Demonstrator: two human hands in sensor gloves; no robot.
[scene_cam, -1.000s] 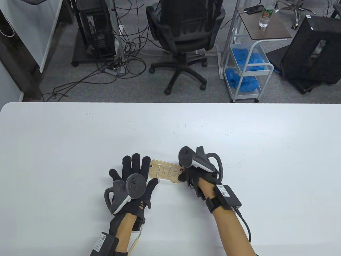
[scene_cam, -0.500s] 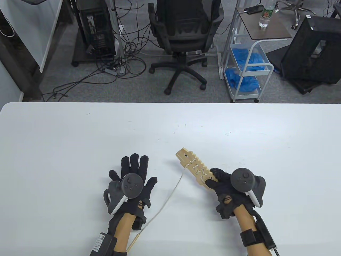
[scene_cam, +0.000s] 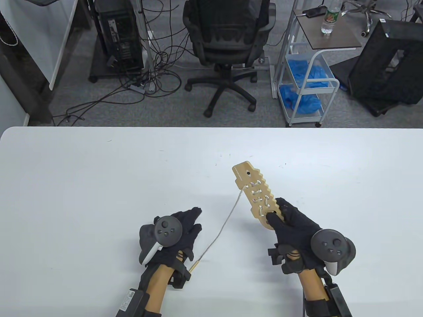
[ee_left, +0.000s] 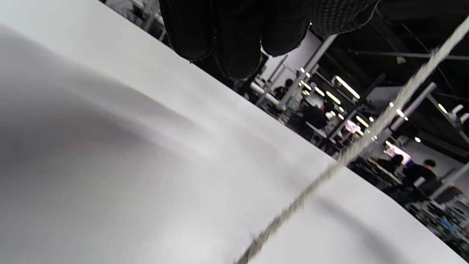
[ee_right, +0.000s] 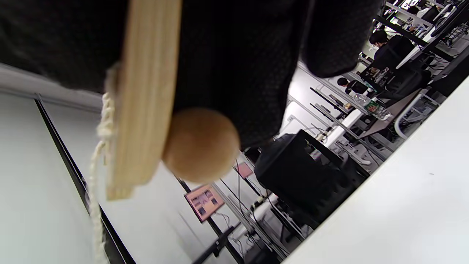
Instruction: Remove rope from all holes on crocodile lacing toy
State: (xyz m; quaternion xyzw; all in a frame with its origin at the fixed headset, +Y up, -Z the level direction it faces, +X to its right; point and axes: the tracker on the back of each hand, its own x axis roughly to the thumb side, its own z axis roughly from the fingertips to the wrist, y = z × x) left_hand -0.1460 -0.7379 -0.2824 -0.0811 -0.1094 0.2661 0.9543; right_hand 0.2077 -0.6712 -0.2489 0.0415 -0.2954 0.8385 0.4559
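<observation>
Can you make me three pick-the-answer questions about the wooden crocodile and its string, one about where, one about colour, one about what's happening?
1. Where is the wooden crocodile toy?
A. flat by the table's far edge
B. in the right hand
C. on the chair

2. What colour are the gloves?
A. black
B. blue
C. white

3. Is the rope out of the holes?
A. yes, fully out
B. no, it is laced through several holes
C. there is no rope

Answers: 1 B, the right hand's fingers grip the toy's near end and hold it up. 2 A, both hands wear black gloves. 3 B, white loops cross the toy's holes, and a loose length trails toward the left hand.
</observation>
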